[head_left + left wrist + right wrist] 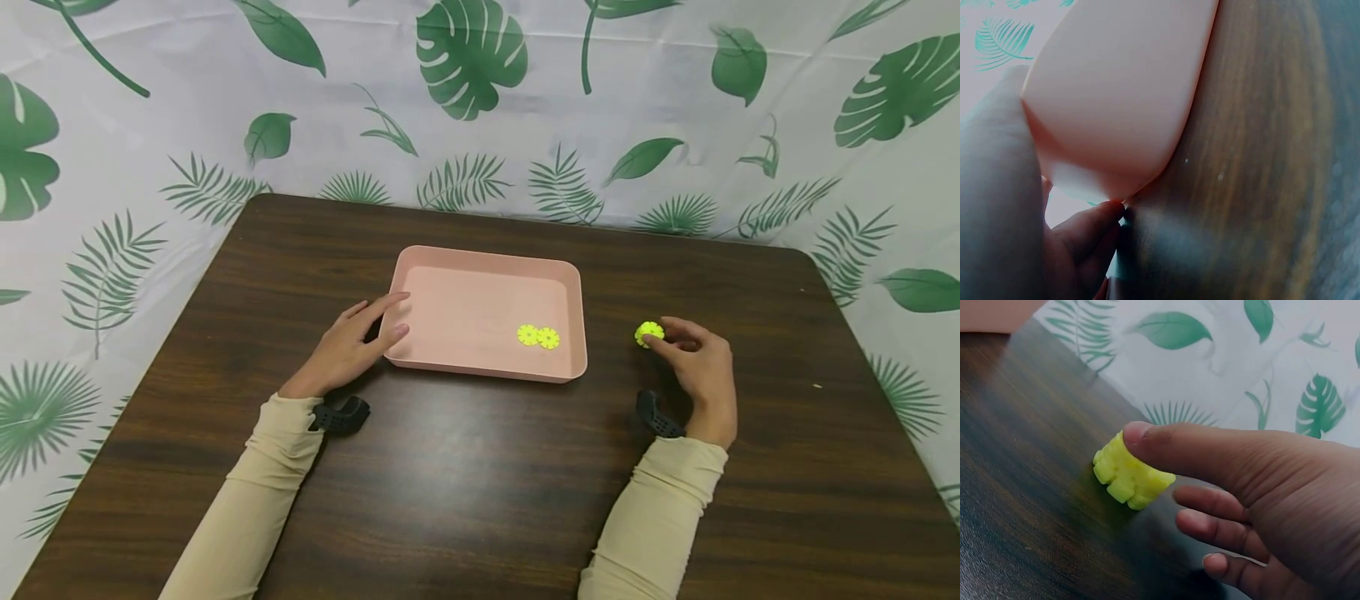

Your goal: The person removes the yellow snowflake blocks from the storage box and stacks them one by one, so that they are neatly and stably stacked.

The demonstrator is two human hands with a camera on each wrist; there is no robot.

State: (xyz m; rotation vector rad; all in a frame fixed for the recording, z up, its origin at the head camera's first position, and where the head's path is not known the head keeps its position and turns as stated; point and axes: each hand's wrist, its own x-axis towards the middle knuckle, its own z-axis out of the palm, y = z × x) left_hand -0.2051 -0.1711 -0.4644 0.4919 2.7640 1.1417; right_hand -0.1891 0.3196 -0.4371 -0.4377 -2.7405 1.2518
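In the head view, my left hand [343,350] holds the left side of a shallow pink tray [483,368]. Thumb and index finger reach over its rim, while in the left wrist view other fingers [1088,231] touch the outside near a corner. Two yellow-green notched plastic discs [537,336] lie inside the tray, towards its right end. To the right of the tray, my right hand [701,367] pinches a short stack of the same notched discs [1125,472]. The thumb lies across the stack in the right wrist view; the remaining fingers are loosely bent.
A dark wood-grain table [450,500] carries everything. Behind it hangs a white cloth [337,75] printed with green leaves. Each wrist wears a black band [345,414]. A tiny pale speck [817,386] lies on the table at the right.
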